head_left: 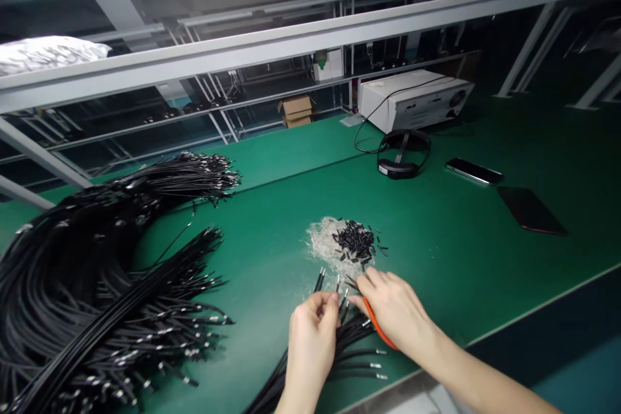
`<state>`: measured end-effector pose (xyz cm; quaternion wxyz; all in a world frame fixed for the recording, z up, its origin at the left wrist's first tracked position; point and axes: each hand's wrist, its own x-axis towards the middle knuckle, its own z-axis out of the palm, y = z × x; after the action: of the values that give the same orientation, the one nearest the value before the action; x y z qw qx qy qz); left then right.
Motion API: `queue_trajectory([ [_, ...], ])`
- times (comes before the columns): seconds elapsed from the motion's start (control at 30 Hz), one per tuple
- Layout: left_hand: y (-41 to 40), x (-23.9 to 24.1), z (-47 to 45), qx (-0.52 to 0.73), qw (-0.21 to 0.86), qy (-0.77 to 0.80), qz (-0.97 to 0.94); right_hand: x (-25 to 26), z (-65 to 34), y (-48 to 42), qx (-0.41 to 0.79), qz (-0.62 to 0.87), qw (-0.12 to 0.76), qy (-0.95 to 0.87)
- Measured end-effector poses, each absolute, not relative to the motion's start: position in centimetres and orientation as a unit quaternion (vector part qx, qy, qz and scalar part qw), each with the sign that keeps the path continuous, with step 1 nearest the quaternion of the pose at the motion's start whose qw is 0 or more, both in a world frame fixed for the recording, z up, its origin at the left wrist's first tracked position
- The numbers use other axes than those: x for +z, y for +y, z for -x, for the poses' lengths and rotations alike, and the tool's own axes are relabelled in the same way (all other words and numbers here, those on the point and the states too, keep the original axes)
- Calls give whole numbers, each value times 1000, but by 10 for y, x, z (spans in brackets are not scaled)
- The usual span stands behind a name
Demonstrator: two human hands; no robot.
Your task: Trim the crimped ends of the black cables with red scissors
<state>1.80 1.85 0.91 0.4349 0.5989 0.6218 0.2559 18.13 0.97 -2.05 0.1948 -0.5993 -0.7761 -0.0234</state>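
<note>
My left hand (314,330) pinches a thin black cable (338,286) near its silver tip, which points up and away from me. Just to the right, my right hand (395,304) is closed round cutting pliers with an orange handle (378,326). Their small dark jaws (352,283) sit beside the cable end, apart from it as far as I can see. More black cables (356,356) with bare silver tips lie under and between both hands. Beyond the fingers is a pile of short black tube pieces (356,239), mixed with clear shreds (323,239).
A large curved bundle of black cables (58,272) covers the left of the green table (272,220). At the back right stand a white machine (412,100) and a black headset (402,155). A phone (474,171) and a dark flat device (531,210) lie right. A metal rail (291,39) crosses behind.
</note>
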Motion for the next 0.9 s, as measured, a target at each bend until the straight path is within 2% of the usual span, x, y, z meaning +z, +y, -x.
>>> queue_trajectory([
  [0.1, 20, 5, -18, 267, 462, 615, -580, -21, -176, 6, -14, 602, 157, -783],
  [0.23, 18, 6, -19, 265, 480, 613, -570, -20, -171, 5, -16, 599, 151, -786],
  [0.53, 21, 10, -19, 240, 444, 616, -605, -16, -180, 15, -54, 556, 152, -816],
  [0.9, 24, 7, -18, 235, 439, 615, -611, -16, -178, 18, -8, 566, 111, -817],
])
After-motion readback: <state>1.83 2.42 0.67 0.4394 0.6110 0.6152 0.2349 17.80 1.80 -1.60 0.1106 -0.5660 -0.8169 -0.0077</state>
